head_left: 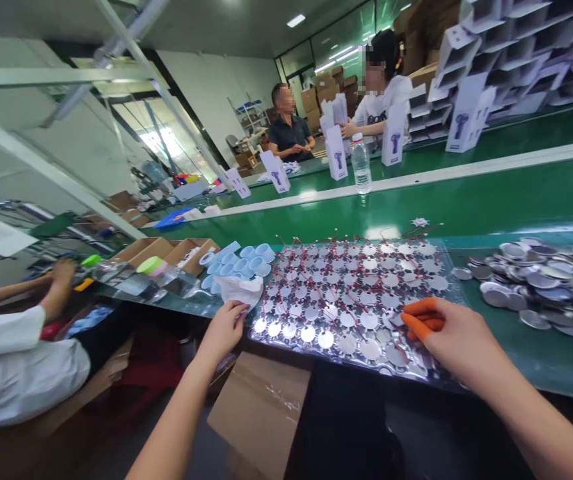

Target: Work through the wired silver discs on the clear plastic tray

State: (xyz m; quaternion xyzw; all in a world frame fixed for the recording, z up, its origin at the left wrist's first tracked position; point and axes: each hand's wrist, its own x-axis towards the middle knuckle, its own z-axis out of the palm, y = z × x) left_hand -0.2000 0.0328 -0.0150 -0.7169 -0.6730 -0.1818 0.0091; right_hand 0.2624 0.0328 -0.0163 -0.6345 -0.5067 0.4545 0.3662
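Observation:
A transparent sheet [351, 300] lit from below carries rows of round metal discs with thin red wires. My right hand [446, 327], with orange finger cots on its fingers, lies curled over the sheet's lower right corner, its fingertips among the discs. My left hand [223, 330] sits at the sheet's left edge, its fingertips against a crumpled white cloth [240, 290]. Whether it grips the cloth is hard to see. To the right of the sheet lies a loose heap of silver metal discs [536, 283], well beyond my right hand.
Pale blue rings [236, 267] and cardboard boxes [166, 257] stand left of the sheet. A co-worker's white sleeve [16, 353] and hand [63, 270] show at far left. Beyond a green conveyor belt [446, 200] stand a water bottle [361, 163], white product boxes and two seated people.

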